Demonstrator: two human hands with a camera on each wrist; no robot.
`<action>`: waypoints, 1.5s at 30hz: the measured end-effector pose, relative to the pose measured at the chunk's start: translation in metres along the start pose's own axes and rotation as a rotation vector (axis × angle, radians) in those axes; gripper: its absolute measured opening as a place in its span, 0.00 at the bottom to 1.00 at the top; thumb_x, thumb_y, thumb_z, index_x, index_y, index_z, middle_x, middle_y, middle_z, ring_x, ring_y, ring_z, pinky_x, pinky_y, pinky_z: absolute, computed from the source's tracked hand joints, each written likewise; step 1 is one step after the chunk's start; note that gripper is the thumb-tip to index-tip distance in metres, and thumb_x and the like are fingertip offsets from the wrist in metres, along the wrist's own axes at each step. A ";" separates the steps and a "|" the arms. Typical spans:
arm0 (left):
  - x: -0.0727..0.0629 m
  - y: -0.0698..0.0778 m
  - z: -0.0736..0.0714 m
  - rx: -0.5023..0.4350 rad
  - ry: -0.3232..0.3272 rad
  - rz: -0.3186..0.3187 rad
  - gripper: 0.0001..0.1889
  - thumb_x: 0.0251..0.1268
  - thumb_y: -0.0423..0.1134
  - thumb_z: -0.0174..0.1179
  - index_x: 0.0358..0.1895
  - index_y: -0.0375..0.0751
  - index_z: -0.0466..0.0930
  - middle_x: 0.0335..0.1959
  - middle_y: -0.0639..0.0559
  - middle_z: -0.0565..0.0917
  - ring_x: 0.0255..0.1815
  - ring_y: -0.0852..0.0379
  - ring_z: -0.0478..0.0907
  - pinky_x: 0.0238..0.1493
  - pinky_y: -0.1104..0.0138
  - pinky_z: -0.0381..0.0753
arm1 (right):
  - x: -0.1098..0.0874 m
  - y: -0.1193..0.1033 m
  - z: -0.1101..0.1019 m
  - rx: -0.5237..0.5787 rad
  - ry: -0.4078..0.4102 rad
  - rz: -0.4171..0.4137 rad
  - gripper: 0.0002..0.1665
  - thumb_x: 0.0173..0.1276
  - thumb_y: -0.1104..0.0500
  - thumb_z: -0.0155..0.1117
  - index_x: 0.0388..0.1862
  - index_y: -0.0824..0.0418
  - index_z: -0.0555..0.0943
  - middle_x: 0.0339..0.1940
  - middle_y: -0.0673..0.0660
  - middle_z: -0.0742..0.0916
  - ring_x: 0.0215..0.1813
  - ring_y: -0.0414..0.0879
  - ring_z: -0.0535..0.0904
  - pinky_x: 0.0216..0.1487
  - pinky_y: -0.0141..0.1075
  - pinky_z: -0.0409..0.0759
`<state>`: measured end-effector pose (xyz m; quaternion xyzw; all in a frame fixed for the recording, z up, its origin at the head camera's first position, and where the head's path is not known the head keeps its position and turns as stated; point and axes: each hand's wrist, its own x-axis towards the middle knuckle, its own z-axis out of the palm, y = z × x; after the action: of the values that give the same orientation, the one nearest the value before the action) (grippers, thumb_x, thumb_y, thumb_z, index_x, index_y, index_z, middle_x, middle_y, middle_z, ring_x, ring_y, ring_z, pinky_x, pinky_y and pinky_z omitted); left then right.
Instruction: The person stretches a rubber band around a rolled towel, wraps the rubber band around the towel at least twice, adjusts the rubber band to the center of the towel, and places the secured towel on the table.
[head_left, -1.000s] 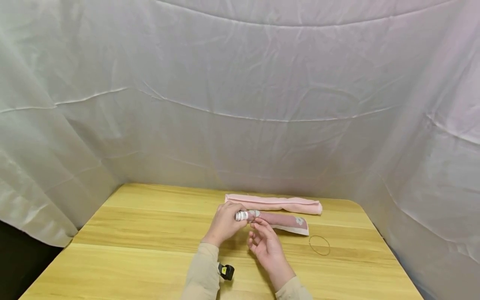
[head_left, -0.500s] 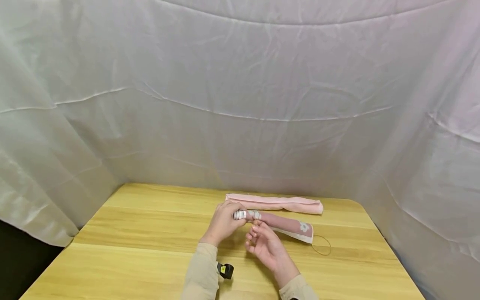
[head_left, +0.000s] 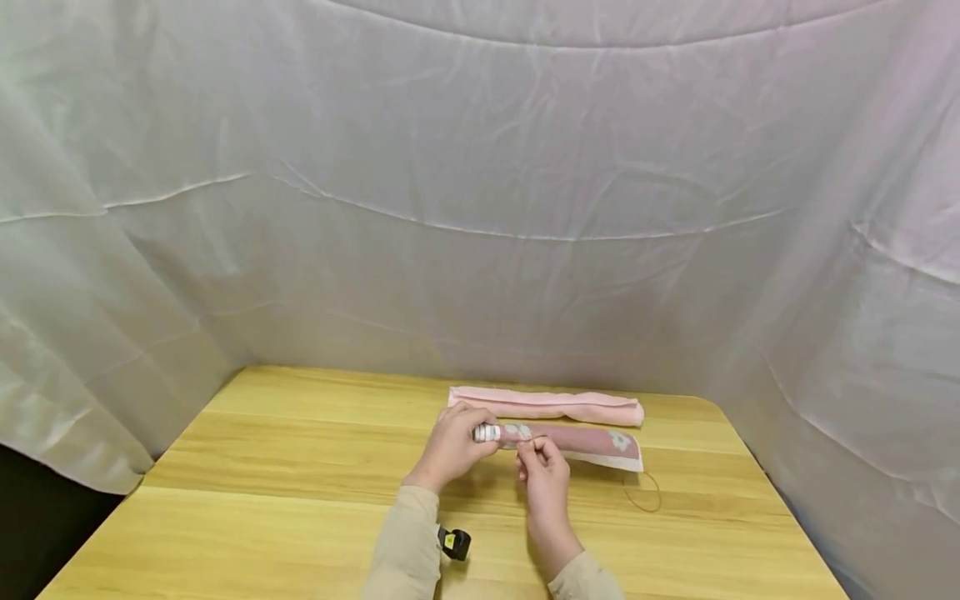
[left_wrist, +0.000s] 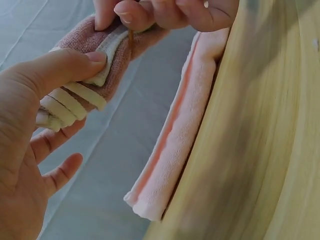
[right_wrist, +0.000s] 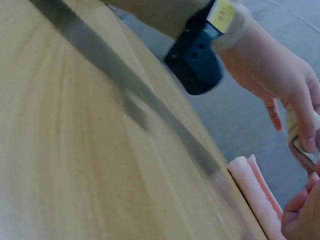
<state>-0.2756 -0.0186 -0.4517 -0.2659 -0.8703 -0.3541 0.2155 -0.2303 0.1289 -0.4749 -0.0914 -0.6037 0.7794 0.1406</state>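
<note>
A mauve towel (head_left: 585, 440) with pale flowers, rolled into a tube, is raised over the table. My left hand (head_left: 448, 446) grips its left end, the thumb pressing on a pale flower in the left wrist view. White stripes band that end of the towel (left_wrist: 82, 95). Close beside it, my right hand (head_left: 549, 492) pinches a thin brown rubber band (left_wrist: 131, 45) that lies across the roll. The right fingers (left_wrist: 165, 12) partly hide the band. In the right wrist view, the right hand (right_wrist: 304, 212) shows only at the edge.
Behind the mauve towel, a light pink rolled towel (head_left: 547, 406) lies along the back of the wooden table (head_left: 300, 467). A second rubber band (head_left: 659, 498) lies at right. A black wrist camera (head_left: 454, 544) sits on the left sleeve. Grey curtains (head_left: 480, 292) enclose the table.
My right hand has moved right along the roll and turned back-up, drawing the rubber band with it. The towel's far end dipped, then rose and shifted right. The left hand keeps its grip.
</note>
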 end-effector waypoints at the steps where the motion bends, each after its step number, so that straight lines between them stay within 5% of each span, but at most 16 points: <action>1: 0.000 0.000 0.000 0.000 0.001 0.001 0.10 0.47 0.42 0.73 0.34 0.52 0.83 0.31 0.59 0.85 0.39 0.61 0.75 0.55 0.56 0.72 | 0.000 0.000 0.001 -0.009 0.013 -0.019 0.10 0.68 0.63 0.62 0.27 0.62 0.72 0.18 0.46 0.78 0.21 0.36 0.70 0.22 0.25 0.68; 5: 0.001 -0.002 0.002 -0.019 -0.008 -0.018 0.09 0.49 0.45 0.73 0.33 0.53 0.83 0.31 0.60 0.85 0.38 0.62 0.75 0.54 0.57 0.73 | -0.005 -0.004 0.002 -0.094 0.057 -0.115 0.11 0.67 0.64 0.63 0.29 0.69 0.73 0.18 0.45 0.74 0.22 0.36 0.68 0.23 0.26 0.67; 9: 0.001 -0.003 0.004 -0.054 -0.032 -0.058 0.09 0.50 0.47 0.72 0.33 0.55 0.83 0.31 0.60 0.84 0.38 0.63 0.74 0.53 0.58 0.72 | -0.014 -0.020 0.003 -0.294 0.109 -0.270 0.09 0.64 0.67 0.65 0.26 0.69 0.76 0.18 0.47 0.73 0.22 0.35 0.66 0.24 0.27 0.65; 18: 0.001 0.000 0.002 -0.033 -0.038 -0.063 0.09 0.47 0.44 0.72 0.32 0.54 0.82 0.29 0.60 0.83 0.35 0.63 0.72 0.42 0.66 0.70 | 0.007 -0.006 -0.012 -0.701 0.171 -0.909 0.13 0.51 0.70 0.68 0.17 0.56 0.76 0.13 0.47 0.72 0.20 0.36 0.65 0.26 0.28 0.62; 22: 0.001 0.000 0.003 -0.012 -0.047 -0.044 0.09 0.46 0.42 0.72 0.31 0.54 0.82 0.29 0.60 0.84 0.36 0.62 0.72 0.44 0.65 0.71 | 0.013 -0.008 -0.017 -0.826 0.194 -1.056 0.11 0.46 0.69 0.68 0.17 0.57 0.76 0.19 0.51 0.76 0.26 0.44 0.70 0.30 0.35 0.64; 27: 0.001 -0.001 0.005 -0.002 -0.052 -0.033 0.09 0.46 0.40 0.71 0.31 0.53 0.82 0.29 0.60 0.83 0.36 0.62 0.72 0.48 0.62 0.72 | 0.017 -0.013 -0.023 -0.796 0.144 -1.074 0.11 0.45 0.72 0.65 0.17 0.59 0.73 0.22 0.52 0.77 0.27 0.44 0.73 0.31 0.32 0.73; 32: 0.002 0.005 0.006 0.001 -0.065 -0.026 0.10 0.45 0.38 0.73 0.31 0.54 0.82 0.30 0.61 0.84 0.39 0.62 0.74 0.52 0.61 0.72 | 0.019 -0.019 -0.029 -0.780 0.160 -1.010 0.12 0.46 0.72 0.63 0.17 0.58 0.72 0.19 0.52 0.77 0.23 0.39 0.71 0.25 0.25 0.70; 36: 0.005 0.016 0.009 0.044 -0.121 0.073 0.11 0.45 0.38 0.73 0.32 0.53 0.82 0.37 0.61 0.87 0.46 0.59 0.76 0.57 0.58 0.72 | 0.023 -0.023 -0.039 -0.846 0.221 -0.864 0.13 0.47 0.70 0.64 0.16 0.57 0.72 0.15 0.51 0.76 0.19 0.37 0.67 0.21 0.27 0.65; 39: 0.007 0.023 0.010 0.070 -0.145 0.137 0.10 0.45 0.38 0.72 0.32 0.53 0.82 0.42 0.61 0.88 0.49 0.59 0.76 0.60 0.58 0.71 | 0.029 -0.029 -0.047 -0.870 0.246 -0.678 0.13 0.49 0.67 0.65 0.15 0.56 0.71 0.13 0.51 0.75 0.17 0.38 0.64 0.20 0.29 0.62; 42: 0.008 0.027 0.010 0.061 -0.132 0.153 0.10 0.45 0.38 0.71 0.31 0.53 0.81 0.41 0.60 0.88 0.49 0.59 0.76 0.60 0.58 0.71 | 0.034 -0.036 -0.054 -0.884 0.253 -0.539 0.12 0.51 0.65 0.65 0.15 0.57 0.71 0.13 0.51 0.75 0.17 0.40 0.64 0.21 0.31 0.62; 45: 0.009 0.026 0.007 0.052 -0.094 0.134 0.09 0.44 0.39 0.70 0.30 0.53 0.80 0.36 0.62 0.87 0.45 0.61 0.76 0.56 0.60 0.72 | 0.035 -0.040 -0.057 -0.916 0.214 -0.501 0.11 0.52 0.64 0.65 0.16 0.57 0.72 0.15 0.52 0.76 0.19 0.41 0.66 0.22 0.32 0.63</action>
<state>-0.2675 0.0051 -0.4381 -0.3341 -0.8686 -0.3033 0.2047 -0.2417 0.2018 -0.4497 -0.0755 -0.8679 0.3646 0.3290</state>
